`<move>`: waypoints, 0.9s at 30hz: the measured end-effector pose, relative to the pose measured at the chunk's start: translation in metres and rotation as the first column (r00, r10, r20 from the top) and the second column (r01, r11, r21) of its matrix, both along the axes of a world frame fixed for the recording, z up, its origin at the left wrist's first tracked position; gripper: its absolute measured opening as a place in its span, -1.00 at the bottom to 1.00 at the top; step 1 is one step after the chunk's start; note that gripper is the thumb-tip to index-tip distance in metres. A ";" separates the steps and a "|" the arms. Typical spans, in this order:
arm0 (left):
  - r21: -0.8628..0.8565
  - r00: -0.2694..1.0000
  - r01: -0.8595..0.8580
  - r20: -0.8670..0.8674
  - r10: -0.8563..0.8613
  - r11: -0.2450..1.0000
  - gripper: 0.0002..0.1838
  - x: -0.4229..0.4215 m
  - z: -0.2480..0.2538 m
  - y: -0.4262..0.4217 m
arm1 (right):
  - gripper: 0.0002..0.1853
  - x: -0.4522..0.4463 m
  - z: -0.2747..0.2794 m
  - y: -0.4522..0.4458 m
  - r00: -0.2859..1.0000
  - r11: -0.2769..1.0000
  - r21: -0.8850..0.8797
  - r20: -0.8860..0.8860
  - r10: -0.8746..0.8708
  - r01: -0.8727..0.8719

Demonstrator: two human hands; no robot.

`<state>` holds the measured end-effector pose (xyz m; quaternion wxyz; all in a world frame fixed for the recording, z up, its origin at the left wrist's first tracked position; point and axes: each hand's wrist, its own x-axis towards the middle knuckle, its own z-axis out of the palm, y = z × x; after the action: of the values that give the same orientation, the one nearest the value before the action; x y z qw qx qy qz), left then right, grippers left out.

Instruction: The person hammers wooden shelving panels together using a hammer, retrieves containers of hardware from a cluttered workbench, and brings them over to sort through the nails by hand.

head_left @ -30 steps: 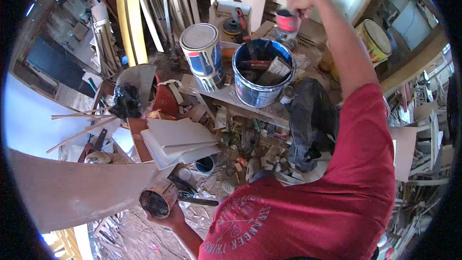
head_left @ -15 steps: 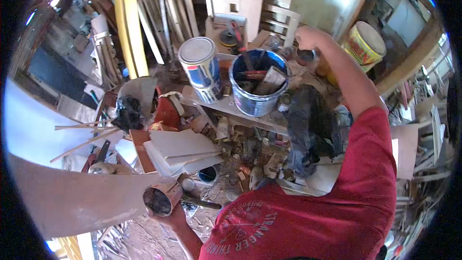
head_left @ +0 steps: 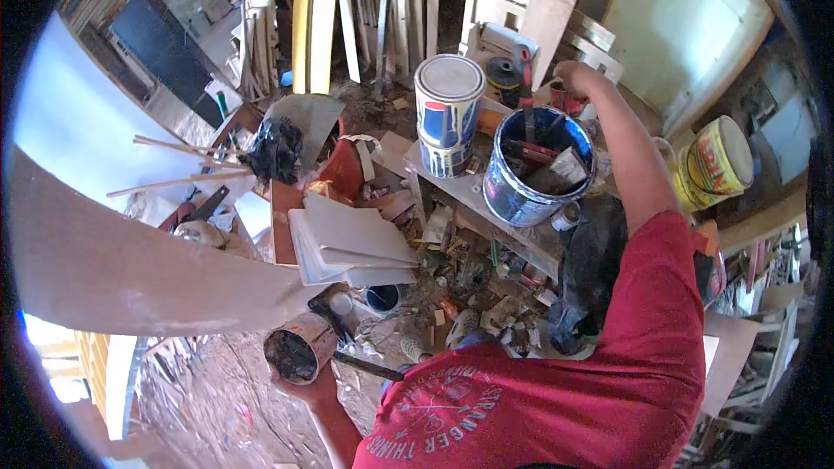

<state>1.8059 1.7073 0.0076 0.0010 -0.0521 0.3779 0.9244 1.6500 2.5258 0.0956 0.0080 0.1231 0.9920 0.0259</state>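
Note:
My left hand (head_left: 310, 388) is wrapped around a worn cylindrical can (head_left: 323, 336), tilted so that its dark, crusted inside faces me. A dark handle-like stick (head_left: 369, 366) shows between this can and the red shirt; I cannot tell what it belongs to. Across the bench, my right arm stretches past the blue-stained bucket (head_left: 521, 195). At its end, my right hand (head_left: 580, 78) is closed just above a small red tin (head_left: 566, 102). Whatever its fingers hold, if anything, is hidden. Inside the bucket stand a red-handled tool (head_left: 525, 87) and a wide, pale-ended piece.
Left of the bucket, a lidded white-and-blue paint can (head_left: 449, 113) stands on the wooden bench (head_left: 504, 239). A yellow bucket (head_left: 717, 165) is at right. Pale panels (head_left: 356, 239) lie stacked over scraps, and a large curved sheet (head_left: 156, 282) fills the left. Black plastic (head_left: 595, 269) hangs by the bench.
The view has turned left, so the bench and its cans appear further right. My right hand remains stretched out near the small tin. My left hand still holds the can.

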 end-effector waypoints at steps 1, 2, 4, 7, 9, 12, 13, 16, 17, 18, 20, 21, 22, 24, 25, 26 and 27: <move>0.001 1.000 -0.012 0.013 0.012 1.000 -0.11 0.004 0.003 0.000 | -0.60 -0.009 -0.030 0.023 0.995 0.999 -0.015 -0.098 0.027 -0.029; 0.002 0.999 -0.036 0.031 0.036 0.999 -0.11 0.006 0.004 0.000 | -0.68 -0.033 -0.046 0.031 0.991 0.994 0.093 0.128 0.049 -0.061; 0.001 0.992 -0.100 0.071 0.100 0.995 -0.13 0.009 0.002 0.000 | -0.76 -0.066 -0.040 0.021 0.838 0.943 0.277 0.546 0.005 -0.186; 0.010 0.984 -0.150 0.096 0.149 0.989 -0.14 0.014 0.000 -0.001 | -0.74 -0.054 -0.026 -0.002 0.893 0.983 0.160 0.449 0.012 -0.094; 0.008 0.982 -0.159 0.100 0.158 0.987 -0.13 0.015 -0.002 -0.002 | -0.71 -0.057 -0.027 -0.008 0.927 0.991 -0.082 0.369 -0.070 0.107; -0.025 0.980 -0.166 0.106 0.168 0.986 -0.12 0.017 -0.004 -0.003 | -0.60 -0.061 -0.035 -0.015 0.878 0.660 -0.579 0.325 -0.351 0.479; -0.044 0.980 -0.163 0.104 0.167 0.986 -0.11 0.018 -0.004 -0.003 | -0.52 -0.056 -0.029 -0.025 0.849 0.520 -0.673 0.385 -0.361 0.526; -0.062 0.984 -0.152 0.088 0.157 0.986 -0.09 0.017 0.001 0.002 | -0.45 -0.044 -0.007 -0.054 0.827 0.473 -0.679 0.450 -0.337 0.562; -0.061 0.984 -0.152 0.088 0.157 0.987 -0.09 0.017 0.001 0.003 | -0.46 -0.040 0.001 -0.064 0.829 0.526 -0.642 0.455 -0.325 0.558; -0.059 0.984 -0.152 0.087 0.157 0.987 -0.08 0.018 0.001 0.005 | -0.46 -0.035 0.007 -0.073 0.829 0.576 -0.602 0.461 -0.315 0.553; -0.058 0.984 -0.149 0.087 0.154 0.987 -0.07 0.016 -0.001 0.006 | -0.48 -0.030 0.013 -0.081 0.829 0.665 -0.520 0.473 -0.299 0.536; -0.057 0.985 -0.146 0.083 0.151 0.988 -0.07 0.015 -0.002 0.007 | -0.47 -0.032 0.014 -0.081 0.860 0.704 -0.538 0.465 -0.211 0.463; -0.056 0.987 -0.141 0.075 0.145 0.988 -0.07 0.015 -0.005 0.006 | -0.46 -0.034 0.014 -0.081 0.882 0.736 -0.556 0.456 -0.120 0.387; -0.052 0.987 -0.141 0.067 0.145 0.989 -0.06 0.015 -0.009 0.005 | -0.43 -0.037 0.015 -0.076 0.890 0.756 -0.561 0.452 -0.062 0.338; -0.050 0.987 -0.146 0.066 0.149 0.988 -0.06 0.015 -0.011 0.004 | -0.43 -0.036 0.013 -0.073 0.883 0.750 -0.549 0.459 -0.098 0.368; -0.048 0.986 -0.146 0.068 0.150 0.988 -0.06 0.016 -0.012 0.004 | -0.42 -0.036 0.010 -0.071 0.880 0.719 -0.565 0.455 -0.139 0.406; -0.047 0.986 -0.147 0.071 0.150 0.988 -0.07 0.016 -0.012 0.004 | -0.42 -0.036 0.010 -0.072 0.874 0.685 -0.580 0.451 -0.179 0.440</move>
<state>1.8216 1.7108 -0.0042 -0.0552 -0.1144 0.3917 0.9113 1.6144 2.4542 0.1052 0.2367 0.2740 0.8790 -0.3103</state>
